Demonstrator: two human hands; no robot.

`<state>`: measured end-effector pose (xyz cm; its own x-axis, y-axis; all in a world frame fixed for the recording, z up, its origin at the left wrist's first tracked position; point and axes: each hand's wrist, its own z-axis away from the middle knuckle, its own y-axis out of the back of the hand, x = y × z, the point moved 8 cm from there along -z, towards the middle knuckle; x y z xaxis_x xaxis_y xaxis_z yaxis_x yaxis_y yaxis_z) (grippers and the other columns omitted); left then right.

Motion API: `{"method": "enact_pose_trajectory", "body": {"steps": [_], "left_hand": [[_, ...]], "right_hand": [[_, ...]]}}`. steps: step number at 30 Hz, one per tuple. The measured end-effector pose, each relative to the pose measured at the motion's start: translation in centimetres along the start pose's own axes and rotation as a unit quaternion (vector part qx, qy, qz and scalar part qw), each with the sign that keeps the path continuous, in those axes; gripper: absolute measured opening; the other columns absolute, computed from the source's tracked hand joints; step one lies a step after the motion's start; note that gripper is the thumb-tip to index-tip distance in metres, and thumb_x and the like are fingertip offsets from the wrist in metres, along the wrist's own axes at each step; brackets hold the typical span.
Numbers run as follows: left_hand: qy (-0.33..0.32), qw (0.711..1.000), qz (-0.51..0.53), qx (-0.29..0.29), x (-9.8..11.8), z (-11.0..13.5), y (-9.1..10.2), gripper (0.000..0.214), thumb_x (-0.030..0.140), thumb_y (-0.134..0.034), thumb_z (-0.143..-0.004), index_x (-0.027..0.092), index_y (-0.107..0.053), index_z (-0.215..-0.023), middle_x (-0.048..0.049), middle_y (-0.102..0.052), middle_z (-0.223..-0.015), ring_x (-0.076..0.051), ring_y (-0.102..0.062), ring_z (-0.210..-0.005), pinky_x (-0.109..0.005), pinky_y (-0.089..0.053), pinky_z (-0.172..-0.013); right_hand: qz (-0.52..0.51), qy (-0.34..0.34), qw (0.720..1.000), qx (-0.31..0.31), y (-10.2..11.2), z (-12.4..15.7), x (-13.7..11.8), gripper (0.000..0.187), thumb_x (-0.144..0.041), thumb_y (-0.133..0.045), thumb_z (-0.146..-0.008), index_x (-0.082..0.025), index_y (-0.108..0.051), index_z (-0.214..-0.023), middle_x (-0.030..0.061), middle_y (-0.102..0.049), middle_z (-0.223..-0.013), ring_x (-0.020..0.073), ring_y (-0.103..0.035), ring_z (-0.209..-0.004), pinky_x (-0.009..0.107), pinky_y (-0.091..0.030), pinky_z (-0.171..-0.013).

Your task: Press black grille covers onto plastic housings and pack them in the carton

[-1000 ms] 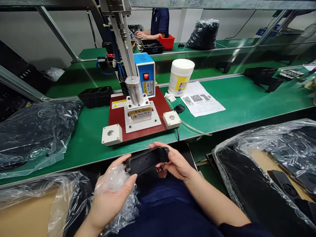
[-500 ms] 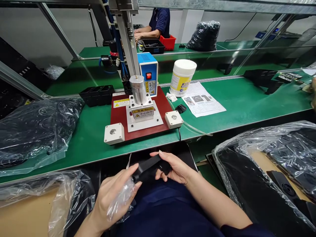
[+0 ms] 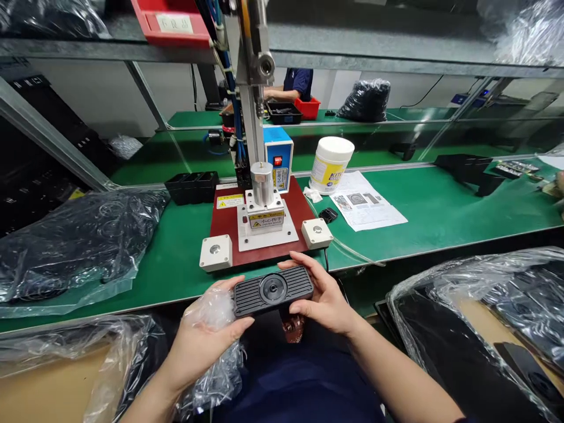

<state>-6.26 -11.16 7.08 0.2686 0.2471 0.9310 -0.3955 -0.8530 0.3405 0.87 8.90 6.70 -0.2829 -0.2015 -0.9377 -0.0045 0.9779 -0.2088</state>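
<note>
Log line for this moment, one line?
left hand: grips black ribbed part, plastic wrap in palm | right hand: grips same part | press: on green table

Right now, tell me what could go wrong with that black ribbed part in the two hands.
1. The left hand pinches one end of the black ribbed part while also bunching a clear plastic bag; the slick film could let that end slip.
2. The part, with the right hand on its other end, is held off the green bench, over the lap; if dropped, it may fall below.

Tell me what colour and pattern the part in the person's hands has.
The part is black, ribbed with parallel grooves around a central round disc; head view.
</note>
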Motion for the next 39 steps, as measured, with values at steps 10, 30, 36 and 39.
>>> {"method": "enact_pose_trajectory", "body": {"steps": [10,30,36,39], "left_hand": [[-0.165,0.983,0.074,0.046,10.0,-12.3,3.0,0.049,0.051,-0.076,-0.073,0.019,-0.066,-0.109,-0.0098,-0.067,-0.109,-0.028,-0.063,-0.103,-0.043,-0.047,-0.098],[-0.119,0.953,0.275,0.049,7.9,-21.2,0.9,0.039,0.042,-0.067,-0.077,0.017,-0.067,-0.106,-0.0048,-0.065,-0.097,-0.022,-0.06,-0.088,-0.032,-0.045,-0.082],[-0.114,0.949,0.284,0.08,7.1,-21.1,1.1,0.037,0.041,-0.066,-0.077,0.017,-0.067,-0.105,-0.0033,-0.064,-0.094,-0.019,-0.058,-0.085,-0.028,-0.045,-0.077],[-0.106,0.953,0.274,0.074,7.2,-21.3,1.2,0.037,0.041,-0.065,-0.077,0.017,-0.067,-0.106,-0.003,-0.064,-0.092,-0.019,-0.059,-0.082,-0.028,-0.046,-0.074]], "right_hand": [[0.175,0.191,0.965,0.048,1.9,-11.1,-9.9,0.045,-0.038,-0.08,-0.076,-0.028,-0.063,-0.116,0.0049,-0.065,-0.12,0.0219,-0.062,-0.11,0.038,-0.05,-0.099],[0.261,0.184,0.941,0.112,4.1,-17.3,-8.9,0.033,-0.038,-0.074,-0.08,-0.025,-0.065,-0.108,0.0063,-0.062,-0.113,0.0219,-0.06,-0.101,0.039,-0.049,-0.091],[0.231,0.224,0.94,0.111,3.5,-17.0,-7.9,0.03,-0.036,-0.071,-0.083,-0.026,-0.063,-0.11,0.0056,-0.063,-0.113,0.0217,-0.059,-0.109,0.038,-0.046,-0.098],[0.226,0.228,0.939,0.121,3.4,-17.1,-7.4,0.03,-0.037,-0.071,-0.083,-0.025,-0.063,-0.11,0.0058,-0.062,-0.114,0.0218,-0.058,-0.111,0.038,-0.046,-0.1]]}}
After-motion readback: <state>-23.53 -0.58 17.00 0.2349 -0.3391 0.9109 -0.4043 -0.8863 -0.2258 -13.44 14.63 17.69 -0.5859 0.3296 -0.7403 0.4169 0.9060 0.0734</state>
